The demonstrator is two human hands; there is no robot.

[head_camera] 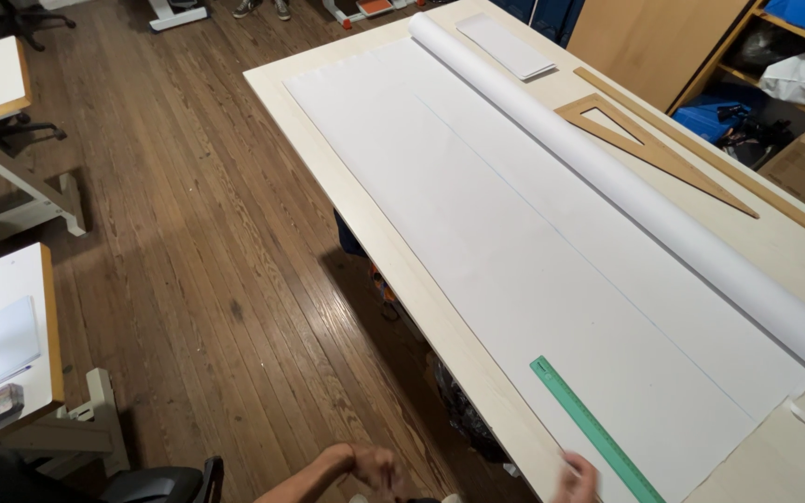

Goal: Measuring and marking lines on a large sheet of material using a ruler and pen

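My right hand [578,480] rests on the white paper sheet [514,242] just beside the near end of the green ruler [593,428]; it is blurred, so I cannot tell whether its fingers pinch anything. My left hand [375,466] hangs off the surface [402,251], left of the ruler, blurred, seemingly curled loosely. Beyond the ruler, a paper roll [626,186] lies along the sheet's far edge, with a wooden triangle [649,144] behind it.

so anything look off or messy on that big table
Nothing stands out. The white paper sheet lies flat, the roll along its far edge, the green ruler near the right hand, the wooden triangle beyond the roll.
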